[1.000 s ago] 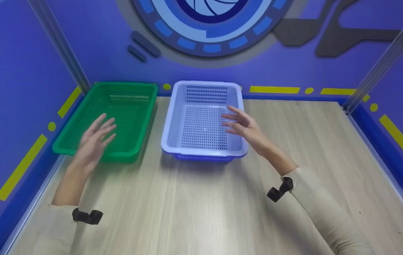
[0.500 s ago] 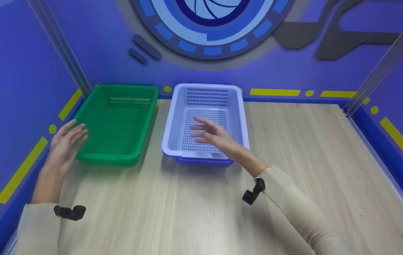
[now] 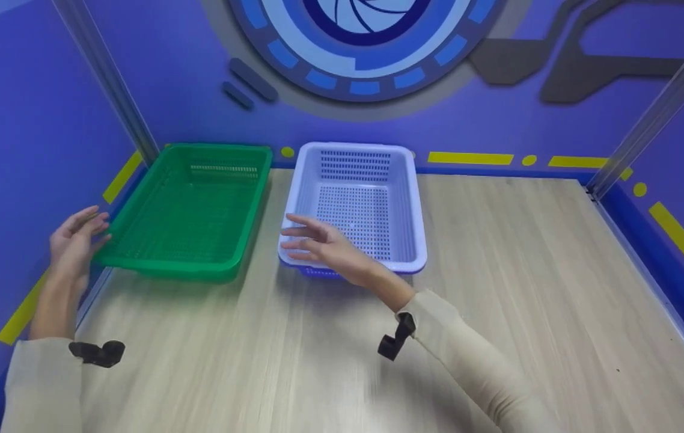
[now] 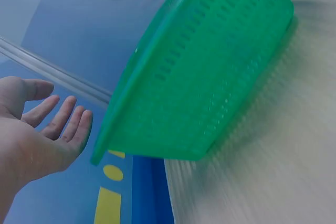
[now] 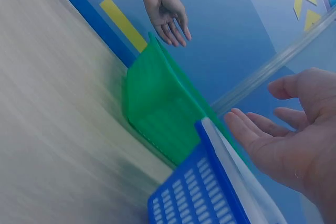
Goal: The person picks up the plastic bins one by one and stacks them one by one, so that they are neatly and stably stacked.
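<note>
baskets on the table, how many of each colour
green basket: 1
pale blue basket: 1
total: 2

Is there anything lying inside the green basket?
No, the green basket shows only its bare perforated floor in the head view.

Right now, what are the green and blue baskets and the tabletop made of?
Green basket: looks like moulded plastic, slightly glossy, slotted walls. Blue basket: the same look, pale plastic with a perforated grid floor. Tabletop: light wood grain, matte; probably laminate, though real wood can't be ruled out.
</note>
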### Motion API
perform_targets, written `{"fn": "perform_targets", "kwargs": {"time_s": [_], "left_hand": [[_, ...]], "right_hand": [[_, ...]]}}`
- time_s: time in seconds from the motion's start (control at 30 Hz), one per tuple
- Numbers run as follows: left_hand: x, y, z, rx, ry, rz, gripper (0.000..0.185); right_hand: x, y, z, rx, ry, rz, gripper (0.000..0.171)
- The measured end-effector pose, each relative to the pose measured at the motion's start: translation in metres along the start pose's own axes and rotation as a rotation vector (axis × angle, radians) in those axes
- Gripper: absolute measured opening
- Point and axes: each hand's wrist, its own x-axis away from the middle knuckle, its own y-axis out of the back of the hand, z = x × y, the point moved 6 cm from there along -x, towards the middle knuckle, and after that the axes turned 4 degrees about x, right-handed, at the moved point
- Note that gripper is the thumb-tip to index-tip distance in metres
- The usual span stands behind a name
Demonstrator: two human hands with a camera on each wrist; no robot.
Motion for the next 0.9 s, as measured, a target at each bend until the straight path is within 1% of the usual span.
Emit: {"fn": "perform_targets", "kwargs": {"time_s": [0.1, 0.2, 0.27, 0.33, 0.43, 0.53, 0.6, 0.7, 0.8, 0.9], "left_hand": [[-0.002, 0.008, 0.001, -0.051, -0.011, -0.081, 0.020], [-0.005, 0.016, 0.003, -0.103, -0.019, -0.191, 0.026], [-0.006, 0.021, 0.006, -0.164, -0.005, -0.250, 0.033], [-0.006, 0.025, 0.011, -0.238, 0.030, -0.274, 0.041], [-0.006, 0.031, 0.017, -0.343, 0.089, -0.263, 0.049], [-0.004, 0.038, 0.025, -0.365, 0.147, -0.244, 0.054], [-0.003, 0.042, 0.033, -0.349, 0.183, -0.228, 0.058], [-0.005, 0.042, 0.047, -0.273, 0.233, -0.173, 0.069], [-0.008, 0.039, 0.057, -0.234, 0.254, -0.116, 0.077], [-0.012, 0.034, 0.064, -0.204, 0.261, -0.072, 0.075]], "right_hand": [[-0.007, -0.013, -0.001, -0.004, -0.030, -0.001, 0.060], [-0.016, -0.025, -0.003, 0.012, -0.068, 0.006, 0.061], [-0.021, -0.033, -0.006, 0.020, -0.101, 0.010, 0.063], [-0.027, -0.040, -0.009, 0.016, -0.141, 0.009, 0.068], [-0.035, -0.051, -0.015, -0.024, -0.196, 0.005, 0.074], [-0.041, -0.061, -0.021, -0.064, -0.231, 0.008, 0.079], [-0.043, -0.066, -0.025, -0.077, -0.250, 0.009, 0.081], [-0.046, -0.070, -0.030, -0.096, -0.264, 0.002, 0.081], [-0.047, -0.073, -0.034, -0.135, -0.266, 0.006, 0.081], [-0.049, -0.074, -0.038, -0.178, -0.264, 0.009, 0.083]]}}
